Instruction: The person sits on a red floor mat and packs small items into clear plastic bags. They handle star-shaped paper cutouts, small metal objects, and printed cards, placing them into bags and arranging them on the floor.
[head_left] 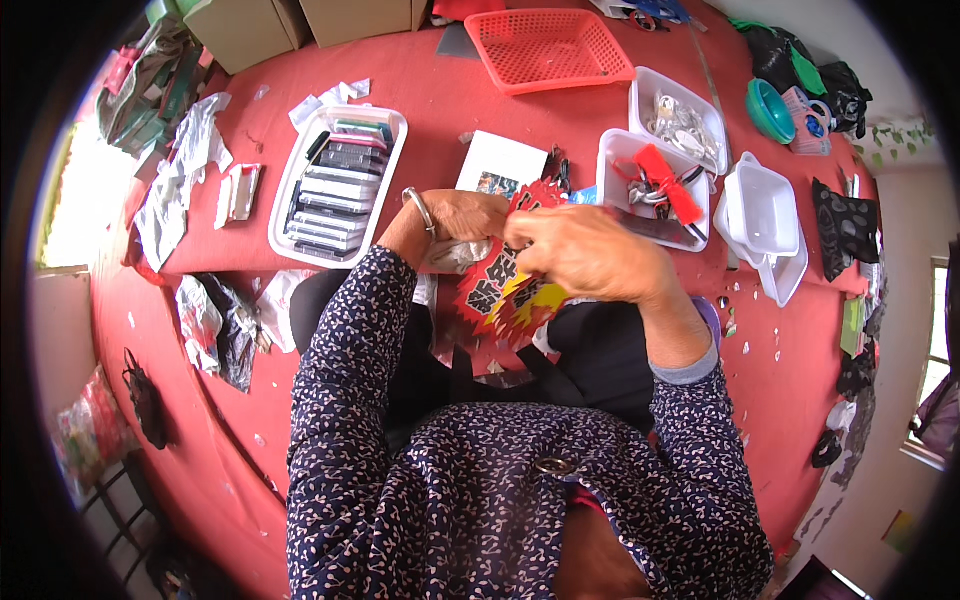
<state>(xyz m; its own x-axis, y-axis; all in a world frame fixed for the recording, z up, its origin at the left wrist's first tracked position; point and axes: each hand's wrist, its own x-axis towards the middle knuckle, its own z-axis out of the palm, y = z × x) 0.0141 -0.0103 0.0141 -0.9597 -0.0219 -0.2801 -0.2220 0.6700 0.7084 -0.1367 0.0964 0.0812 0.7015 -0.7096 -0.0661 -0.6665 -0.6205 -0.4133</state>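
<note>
Red cloth covers the table (420, 90), and over its near edge both hands work a red-and-yellow starburst card (505, 290): right hand (590, 250) pinching its top, left hand (465, 215) closed on it, perhaps with clear wrap too. Long white tray (285, 190) holds stacked dark packs; orange basket (550, 45) sits beyond; small white tub (610, 165) carries red-handled bits.

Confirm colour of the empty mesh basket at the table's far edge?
Red-orange plastic basket, open lattice walls; seen in the head view, the only one.
</note>
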